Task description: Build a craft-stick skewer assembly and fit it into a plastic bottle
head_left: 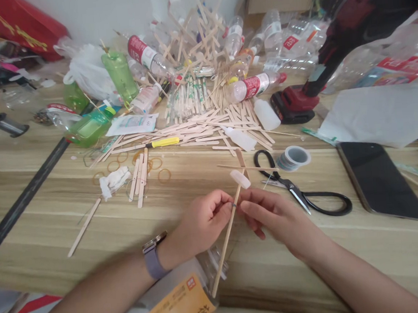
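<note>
My left hand [205, 219] pinches a thin wooden stick [227, 237] between thumb and forefinger. The stick slants up from the mouth of a plastic bottle with an orange label [177, 306] at the table's front edge. A white cap-like piece [240, 178] and crossed flat sticks [241, 159] sit at its upper end. Something thin and bluish rings the stick beside my left thumb. Close against that spot, my right hand [267, 212] has its fingers curled together; what they pinch is hidden. Black-handled scissors [298, 193] lie to its right.
Behind my hands are piled craft sticks [199, 128], a yellow utility knife [162, 143] and a white glue bottle [241, 137]. A tape roll [293, 158], a phone [380, 176] and a red-black power tool [298, 99] are on the right. Rubber bands [164, 175] lie left.
</note>
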`<state>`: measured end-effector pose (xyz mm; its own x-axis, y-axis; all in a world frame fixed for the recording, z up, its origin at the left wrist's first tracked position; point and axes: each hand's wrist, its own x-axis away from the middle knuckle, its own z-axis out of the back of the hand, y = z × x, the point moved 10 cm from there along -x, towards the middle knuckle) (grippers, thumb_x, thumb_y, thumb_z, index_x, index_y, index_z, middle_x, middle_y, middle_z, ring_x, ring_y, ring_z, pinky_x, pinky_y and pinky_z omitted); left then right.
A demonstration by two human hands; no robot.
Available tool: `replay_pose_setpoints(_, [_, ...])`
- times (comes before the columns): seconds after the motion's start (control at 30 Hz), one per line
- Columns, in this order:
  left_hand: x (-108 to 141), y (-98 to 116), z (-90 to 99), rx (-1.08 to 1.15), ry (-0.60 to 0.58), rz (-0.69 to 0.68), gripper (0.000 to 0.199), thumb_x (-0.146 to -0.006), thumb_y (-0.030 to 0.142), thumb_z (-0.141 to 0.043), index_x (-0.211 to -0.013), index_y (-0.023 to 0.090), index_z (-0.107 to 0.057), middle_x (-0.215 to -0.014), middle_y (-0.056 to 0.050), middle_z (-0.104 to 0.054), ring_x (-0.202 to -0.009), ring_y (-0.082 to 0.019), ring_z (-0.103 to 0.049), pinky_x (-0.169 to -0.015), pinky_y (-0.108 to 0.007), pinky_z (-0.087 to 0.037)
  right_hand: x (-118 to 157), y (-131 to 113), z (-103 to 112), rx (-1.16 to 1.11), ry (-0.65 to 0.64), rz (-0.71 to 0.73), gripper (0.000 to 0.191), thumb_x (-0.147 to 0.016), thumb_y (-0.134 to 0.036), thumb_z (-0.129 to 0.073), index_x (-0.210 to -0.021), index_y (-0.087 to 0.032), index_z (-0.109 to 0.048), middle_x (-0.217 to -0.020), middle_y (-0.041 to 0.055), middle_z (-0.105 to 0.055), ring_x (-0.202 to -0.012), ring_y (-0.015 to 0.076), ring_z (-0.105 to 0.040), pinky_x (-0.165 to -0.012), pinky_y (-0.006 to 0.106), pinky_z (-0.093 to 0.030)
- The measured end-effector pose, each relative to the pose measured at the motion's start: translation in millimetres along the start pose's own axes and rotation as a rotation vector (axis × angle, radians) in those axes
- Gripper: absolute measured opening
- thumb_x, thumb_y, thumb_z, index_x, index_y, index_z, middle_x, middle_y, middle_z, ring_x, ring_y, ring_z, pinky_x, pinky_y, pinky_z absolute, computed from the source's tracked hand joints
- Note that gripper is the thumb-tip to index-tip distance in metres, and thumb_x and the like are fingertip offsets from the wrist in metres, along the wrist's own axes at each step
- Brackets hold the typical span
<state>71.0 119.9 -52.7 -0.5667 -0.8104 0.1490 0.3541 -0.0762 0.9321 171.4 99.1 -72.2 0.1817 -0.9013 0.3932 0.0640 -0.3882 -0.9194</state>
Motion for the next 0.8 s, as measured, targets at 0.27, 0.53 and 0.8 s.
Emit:
replay_pose_setpoints(0.27, [-1.3,-0.4,0.9,-0.069,0.009,0.023,0.017,-0.092,0.026,-0.043,-0.081,0.018,-0.053,-0.063,0.007,-0.049,-0.058,-0.009,-0.044,-0.054,-0.021,-0.032,0.0,4.9,8.7,0.093,0.111,-0.001,0.034,-0.078,-0.051,-0.060,-0.075,-0.018,-0.058,-0.048,-0.0068,-0.045,-0.041,0.0073,-0.040,-0.040,0.020,-0.031])
replay_pose_setpoints(0.53, [0.3,1.0,0.1,-0.157,0.012,0.035,0.014,-0.091,0.025,-0.044,-0.079,0.019,-0.049,-0.062,0.006,-0.047,-0.057,-0.010,-0.042,-0.053,-0.023,-0.030,3.1,13.9,-2.1,-0.002,0.054,-0.091,0.033,-0.074,-0.050,-0.063,-0.067,-0.019,-0.053,-0.041,-0.0083,-0.045,-0.037,0.0058,-0.037,-0.036,0.018,-0.028])
replay_pose_setpoints(0.8, [1.4,7.1,-5.9,-0.301,-0.039,0.048,0.014,-0.091,0.026,-0.044,-0.080,0.020,-0.049,-0.065,0.005,-0.051,-0.057,-0.011,-0.045,-0.054,-0.024,-0.029,0.5,17.5,-2.8,0.086,0.040,-0.126,0.029,-0.073,-0.043,-0.063,-0.061,-0.019,-0.052,-0.042,-0.0063,-0.048,-0.037,0.0060,-0.039,-0.036,0.018,-0.030])
